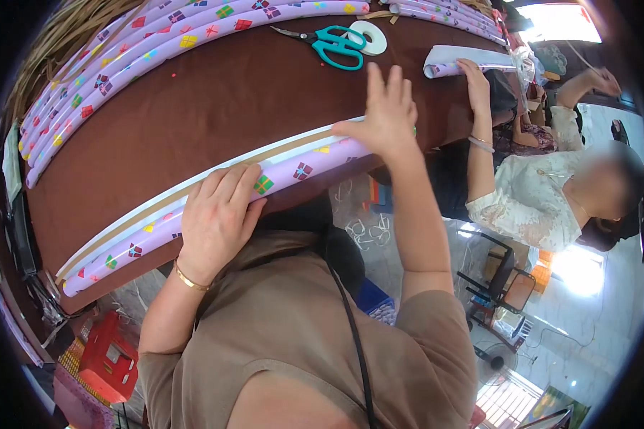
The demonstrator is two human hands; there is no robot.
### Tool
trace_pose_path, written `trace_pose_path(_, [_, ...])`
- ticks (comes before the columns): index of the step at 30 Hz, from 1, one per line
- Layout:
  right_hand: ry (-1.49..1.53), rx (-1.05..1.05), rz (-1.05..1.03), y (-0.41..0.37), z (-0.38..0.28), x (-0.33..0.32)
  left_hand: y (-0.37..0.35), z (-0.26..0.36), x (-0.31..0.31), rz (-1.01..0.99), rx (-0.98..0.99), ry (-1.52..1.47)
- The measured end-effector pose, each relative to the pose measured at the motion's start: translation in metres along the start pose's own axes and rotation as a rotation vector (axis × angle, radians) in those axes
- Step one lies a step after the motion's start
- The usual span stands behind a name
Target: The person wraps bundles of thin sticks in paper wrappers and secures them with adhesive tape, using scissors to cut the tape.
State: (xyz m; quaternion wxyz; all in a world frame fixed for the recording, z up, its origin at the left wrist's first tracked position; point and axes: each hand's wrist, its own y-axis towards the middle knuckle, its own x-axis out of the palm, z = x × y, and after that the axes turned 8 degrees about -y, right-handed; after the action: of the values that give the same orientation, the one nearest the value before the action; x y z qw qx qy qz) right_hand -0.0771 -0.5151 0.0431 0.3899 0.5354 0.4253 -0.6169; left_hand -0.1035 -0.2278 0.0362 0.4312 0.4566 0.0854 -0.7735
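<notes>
A long roll of lilac wrapping paper [300, 171] with a gift-box print lies along the near edge of the brown-covered table. A white edge and a tan strip run along its far side. My left hand [218, 214] rests over the roll left of its middle, fingers curled across it and thumb on the near side. Toward the right end, my right hand [388, 114] is open with fingers spread, its thumb overlapping the strip. Teal-handled scissors [336, 46] and a white roll of tape [368, 37] lie beyond it.
Several finished lilac rolls [172, 46] lie across the far side of the brown table [215, 100]. At the right, a person [529, 193] holds another partly rolled sheet [469, 63]. A red case [109, 357] stands low at the left, and a chair [511, 279] stands on the floor.
</notes>
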Motion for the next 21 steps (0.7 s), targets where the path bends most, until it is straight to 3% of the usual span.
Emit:
trace_pose_path(9, [-0.124, 0.350, -0.012, 0.030, 0.101, -0.004, 0.000, -0.001, 0.000, -0.012, -0.012, -0.026])
trace_pose_path(10, [-0.124, 0.349, -0.007, 0.031, 0.115, 0.001, 0.000, -0.001, 0.001, -0.008, -0.011, -0.028])
trace_pose_path(12, [-0.049, 0.130, 0.270, 0.029, 0.130, 0.013, 0.000, -0.001, 0.001, 0.000, -0.011, -0.023])
trace_pose_path(13, [0.160, 0.076, 0.349, 0.022, 0.126, 0.016, -0.001, -0.001, 0.001, 0.000, -0.008, -0.020])
trace_pose_path(21, [0.297, 0.044, 0.320, 0.009, 0.118, 0.029, 0.007, 0.003, 0.001, -0.003, -0.003, 0.006])
